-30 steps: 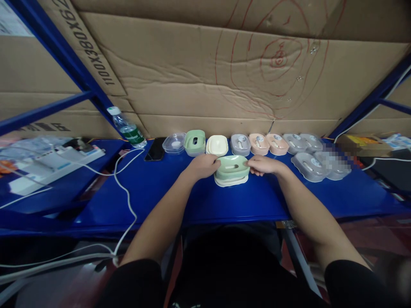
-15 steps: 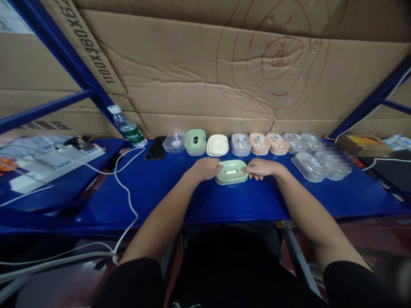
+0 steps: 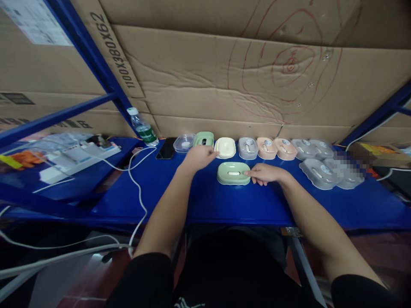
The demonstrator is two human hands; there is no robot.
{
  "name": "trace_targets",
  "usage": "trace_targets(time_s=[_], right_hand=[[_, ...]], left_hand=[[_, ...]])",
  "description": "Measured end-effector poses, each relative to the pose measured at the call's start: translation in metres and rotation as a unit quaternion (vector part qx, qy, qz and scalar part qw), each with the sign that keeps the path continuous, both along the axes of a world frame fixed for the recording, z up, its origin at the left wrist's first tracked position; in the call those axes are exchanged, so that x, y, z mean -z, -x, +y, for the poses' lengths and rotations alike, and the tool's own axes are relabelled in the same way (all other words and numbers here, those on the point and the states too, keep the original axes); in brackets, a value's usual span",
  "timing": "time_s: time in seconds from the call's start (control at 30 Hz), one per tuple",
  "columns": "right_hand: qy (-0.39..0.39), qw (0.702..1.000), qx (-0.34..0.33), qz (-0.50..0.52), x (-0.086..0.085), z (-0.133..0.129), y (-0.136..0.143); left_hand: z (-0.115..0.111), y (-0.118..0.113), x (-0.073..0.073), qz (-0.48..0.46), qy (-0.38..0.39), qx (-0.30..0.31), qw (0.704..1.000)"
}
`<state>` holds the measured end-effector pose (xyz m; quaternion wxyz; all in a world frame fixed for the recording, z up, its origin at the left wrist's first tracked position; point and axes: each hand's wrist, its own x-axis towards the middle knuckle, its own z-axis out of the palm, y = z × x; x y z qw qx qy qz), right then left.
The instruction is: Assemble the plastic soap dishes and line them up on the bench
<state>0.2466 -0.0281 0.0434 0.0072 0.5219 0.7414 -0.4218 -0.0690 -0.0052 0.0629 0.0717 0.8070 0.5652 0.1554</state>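
A pale green oval lid (image 3: 234, 173) with a cream bar across its sunken middle lies on the blue table. At its right end is my right hand (image 3: 266, 174), thumb on the top and the other fingers curled at the edge. My left hand (image 3: 199, 158) reaches over the table with its fingers drawn together, by the left edge of a small stack of cream lids (image 3: 225, 147). Whether it grips them I cannot make out. Partly hidden behind this hand stands a green box (image 3: 204, 137) with a dark slot. Left of it sits a clear tray (image 3: 184, 143).
Along the back stand a grey-lidded box (image 3: 248, 148), peach boxes (image 3: 267, 148) and several clear grey boxes (image 3: 317, 173). To the left are a phone (image 3: 166, 148), a water bottle (image 3: 143, 128), a white cable (image 3: 140, 192) and a power strip (image 3: 80, 160). Cardboard (image 3: 192, 64) walls the back.
My left hand has let go of the green lid's left end and moved up and away to the cream lids. My right hand stays at the lid. The view has shifted slightly.
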Motion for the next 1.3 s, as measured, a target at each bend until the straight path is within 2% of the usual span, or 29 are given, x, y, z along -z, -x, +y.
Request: trace_targets(time_s=[0.03, 0.1, 0.13, 0.2, 0.33, 0.43, 0.6, 0.7, 0.83, 0.93, 1.03, 1.13, 1.2, 1.3], right_hand=[[-0.003, 1.0, 0.0, 0.0, 0.0, 0.0, 0.0], [-0.007, 1.0, 0.002, -0.002, 0.0, 0.0, 0.001], [-0.009, 1.0, 0.004, -0.003, 0.0, 0.0, 0.001], [-0.011, 1.0, 0.006, -0.004, 0.001, 0.0, 0.001], [-0.014, 1.0, 0.006, -0.002, 0.002, 0.0, 0.001], [-0.018, 1.0, 0.005, -0.004, 0.002, 0.0, 0.001], [-0.022, 1.0, 0.002, -0.006, 0.003, 0.002, 0.001], [-0.024, 1.0, 0.0, -0.004, 0.005, 0.003, 0.0], [-0.028, 1.0, -0.003, -0.006, 0.007, 0.004, -0.001], [-0.046, 0.999, 0.0, -0.012, 0.006, 0.004, -0.003], [-0.088, 0.996, 0.008, -0.015, 0.004, 0.003, -0.003], [-0.178, 0.983, 0.048, 0.021, 0.001, 0.004, -0.003], [-0.241, 0.963, 0.095, 0.08, 0.0, 0.004, -0.002], [-0.272, 0.934, 0.161, 0.168, -0.003, 0.004, -0.001]], left_hand=[[0.003, 0.01, -0.003, -0.014, -0.054, -0.065, 0.996], [0.01, 0.03, -0.005, -0.043, -0.155, -0.179, 0.971], [0.013, 0.039, -0.005, -0.045, -0.18, -0.218, 0.958], [0.019, 0.052, 0.0, -0.034, -0.15, -0.268, 0.951], [0.023, 0.056, 0.013, 0.009, -0.071, -0.29, 0.954], [0.024, 0.051, 0.018, 0.024, -0.073, -0.284, 0.956], [0.026, 0.049, 0.017, -0.009, -0.084, -0.295, 0.952], [0.027, 0.05, 0.016, -0.052, -0.103, -0.289, 0.95], [0.027, 0.05, 0.013, -0.133, -0.178, -0.282, 0.933], [0.028, 0.048, 0.01, -0.244, -0.25, -0.25, 0.903], [0.027, 0.036, 0.005, -0.414, -0.279, -0.164, 0.851], [0.021, 0.012, 0.001, -0.553, -0.184, -0.049, 0.811], [0.013, -0.007, 0.0, -0.586, -0.073, 0.001, 0.807], [-0.001, -0.031, 0.001, -0.569, 0.072, 0.023, 0.819]])
